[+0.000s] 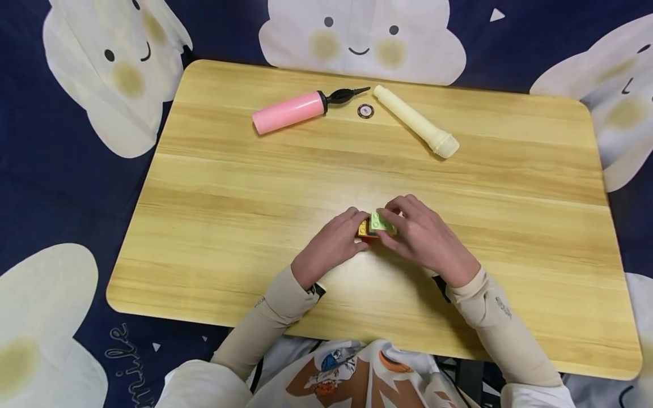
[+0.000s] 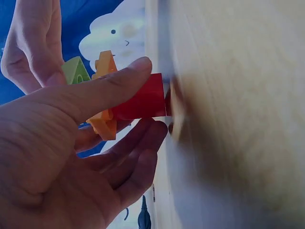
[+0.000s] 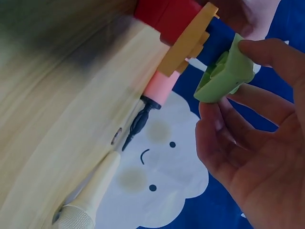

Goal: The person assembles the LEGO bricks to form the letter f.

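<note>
A small stack of toy building bricks stands low over the table between the two hands. My left hand (image 1: 330, 242) grips its red brick (image 2: 143, 101), thumb on one side and fingers on the other. An orange-yellow brick (image 3: 187, 42) sits against the red one, and a blue brick (image 3: 217, 40) is on top of that. My right hand (image 1: 427, 235) pinches a light green brick (image 3: 228, 76) between thumb and fingers. Tilted, the green brick shows its hollow underside beside the blue brick; whether the two touch, I cannot tell.
Toward the far edge of the wooden table (image 1: 229, 187) lie a pink hand pump (image 1: 291, 113) with a black nozzle, a round black-and-white chip (image 1: 365, 111) and a cream toy microphone (image 1: 415, 120). A dark blue cloth with white clouds (image 1: 357, 34) surrounds the table.
</note>
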A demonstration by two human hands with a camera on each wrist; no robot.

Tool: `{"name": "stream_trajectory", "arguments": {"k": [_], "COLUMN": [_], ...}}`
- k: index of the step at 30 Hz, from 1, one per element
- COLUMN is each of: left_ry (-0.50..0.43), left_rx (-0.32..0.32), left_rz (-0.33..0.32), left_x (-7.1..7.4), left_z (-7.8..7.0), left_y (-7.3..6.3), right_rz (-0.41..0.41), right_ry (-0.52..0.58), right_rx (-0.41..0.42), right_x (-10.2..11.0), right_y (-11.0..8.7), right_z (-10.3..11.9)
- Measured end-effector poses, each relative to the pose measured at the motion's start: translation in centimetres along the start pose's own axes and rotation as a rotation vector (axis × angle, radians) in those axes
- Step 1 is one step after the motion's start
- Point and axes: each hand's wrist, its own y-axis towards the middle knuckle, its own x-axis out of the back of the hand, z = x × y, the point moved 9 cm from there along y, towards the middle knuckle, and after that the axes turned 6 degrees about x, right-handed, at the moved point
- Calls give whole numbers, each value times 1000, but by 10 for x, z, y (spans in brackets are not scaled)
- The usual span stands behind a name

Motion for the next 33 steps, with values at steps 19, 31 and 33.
{"name": "stream_trajectory", "arguments": {"k": [19,31,33], "left_ry": [-144,-162,-97], "left_rx": [7,-95,-109], "left_rz": [28,-47,-63], "left_x": [14,32,35], "left_z": [-9,-22,-24], "left_y": [5,9,10], "right_rz": [-65,-129,-130], "right_ry": [66,152,171], "right_rx": [-112,-143,-143], "right_x": [23,36,37], "right_y": [6,7,6], "right_z": [-28,-40,-41]}}
